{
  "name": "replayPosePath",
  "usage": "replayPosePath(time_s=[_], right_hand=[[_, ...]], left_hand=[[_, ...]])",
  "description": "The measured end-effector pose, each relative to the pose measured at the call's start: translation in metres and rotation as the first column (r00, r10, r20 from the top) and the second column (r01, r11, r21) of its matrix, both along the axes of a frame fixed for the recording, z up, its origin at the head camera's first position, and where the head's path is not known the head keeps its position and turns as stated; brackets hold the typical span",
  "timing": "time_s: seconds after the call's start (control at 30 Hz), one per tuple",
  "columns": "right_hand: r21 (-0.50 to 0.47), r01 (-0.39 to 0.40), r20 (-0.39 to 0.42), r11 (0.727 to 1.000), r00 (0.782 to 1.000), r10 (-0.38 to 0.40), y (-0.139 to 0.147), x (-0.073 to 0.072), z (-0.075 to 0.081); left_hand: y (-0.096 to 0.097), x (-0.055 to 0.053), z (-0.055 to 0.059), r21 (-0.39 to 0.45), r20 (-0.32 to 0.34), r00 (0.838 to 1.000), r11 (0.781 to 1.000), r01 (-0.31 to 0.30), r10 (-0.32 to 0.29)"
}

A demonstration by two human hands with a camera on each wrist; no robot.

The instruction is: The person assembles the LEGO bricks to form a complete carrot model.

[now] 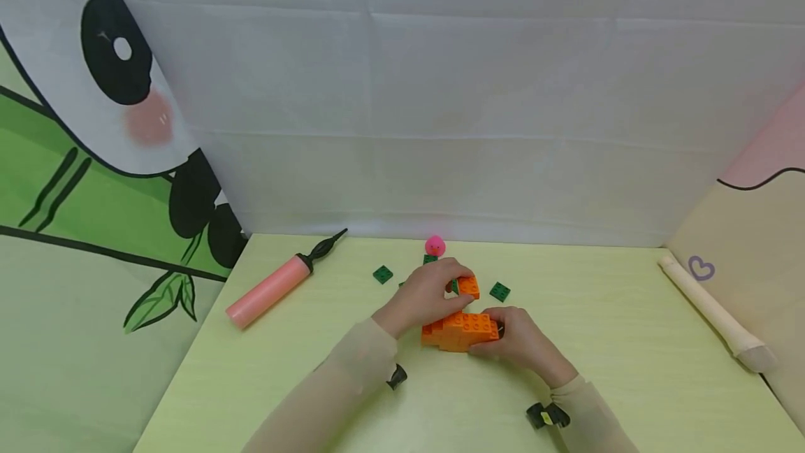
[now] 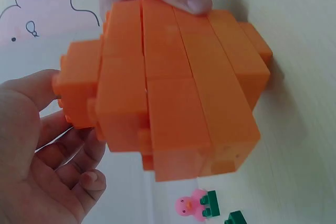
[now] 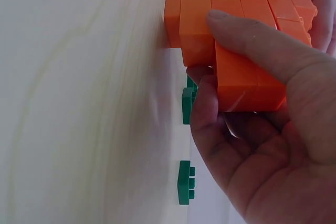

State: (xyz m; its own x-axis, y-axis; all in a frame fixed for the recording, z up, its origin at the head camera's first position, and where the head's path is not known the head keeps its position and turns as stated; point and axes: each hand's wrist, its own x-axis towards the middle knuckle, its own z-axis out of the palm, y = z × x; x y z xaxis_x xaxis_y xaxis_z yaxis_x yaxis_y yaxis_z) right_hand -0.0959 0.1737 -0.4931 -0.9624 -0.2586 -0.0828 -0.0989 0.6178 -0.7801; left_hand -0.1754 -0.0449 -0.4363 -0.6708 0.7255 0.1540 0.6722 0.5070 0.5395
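An orange toy-brick build (image 1: 462, 332) with stepped layers stands low over the table, seen from its side in the left wrist view. My right hand (image 1: 518, 341) grips its right end, thumb on one face and fingers curled beneath in the right wrist view. Just above the build, my left hand (image 1: 430, 296) pinches a small orange brick (image 1: 468, 286) between thumb and fingers. In the left wrist view that orange brick (image 2: 79, 72) overlaps the build's top, studs facing the left palm.
Around the hands lie several green bricks (image 1: 382, 274), another green brick (image 1: 499, 291) to the right. A pink duck toy (image 1: 435, 245) is behind the hands. A pink pump (image 1: 270, 291) lies left; a pale roll-shaped object (image 1: 717, 317) lies along the right edge.
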Motion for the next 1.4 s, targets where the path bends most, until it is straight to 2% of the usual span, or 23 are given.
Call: replayPosePath(time_s=[0.2, 0.3, 0.4, 0.6, 0.83, 1.4], right_hand=[[-0.014, 0.009, -0.008, 1.000, 1.000, -0.009, -0.001, 0.001, 0.001], [-0.026, 0.003, -0.009, 1.000, 1.000, -0.004, -0.001, 0.002, 0.001], [-0.023, -0.005, -0.018, 1.000, 1.000, 0.004, -0.001, 0.001, 0.000], [-0.022, -0.021, -0.041, 1.000, 0.999, 0.020, -0.001, 0.000, -0.001], [-0.020, -0.023, -0.048, 1.000, 0.999, 0.022, 0.000, 0.000, -0.001], [-0.025, -0.018, -0.044, 1.000, 0.999, 0.017, -0.002, 0.001, 0.002]], left_hand=[[0.001, 0.015, 0.003, 0.006, -0.034, 0.998, 0.999, 0.054, -0.054], [0.001, 0.018, 0.001, -0.012, -0.062, 0.995, 0.997, 0.081, -0.081], [0.001, 0.021, 0.000, -0.026, -0.059, 0.994, 0.995, 0.092, -0.094], [-0.001, 0.025, -0.004, -0.039, -0.046, 0.995, 0.996, 0.085, -0.086], [0.000, 0.030, -0.008, -0.030, -0.089, 0.992, 0.995, 0.090, -0.092], [0.002, 0.038, -0.003, -0.059, -0.155, 0.986, 0.997, 0.053, -0.061]])
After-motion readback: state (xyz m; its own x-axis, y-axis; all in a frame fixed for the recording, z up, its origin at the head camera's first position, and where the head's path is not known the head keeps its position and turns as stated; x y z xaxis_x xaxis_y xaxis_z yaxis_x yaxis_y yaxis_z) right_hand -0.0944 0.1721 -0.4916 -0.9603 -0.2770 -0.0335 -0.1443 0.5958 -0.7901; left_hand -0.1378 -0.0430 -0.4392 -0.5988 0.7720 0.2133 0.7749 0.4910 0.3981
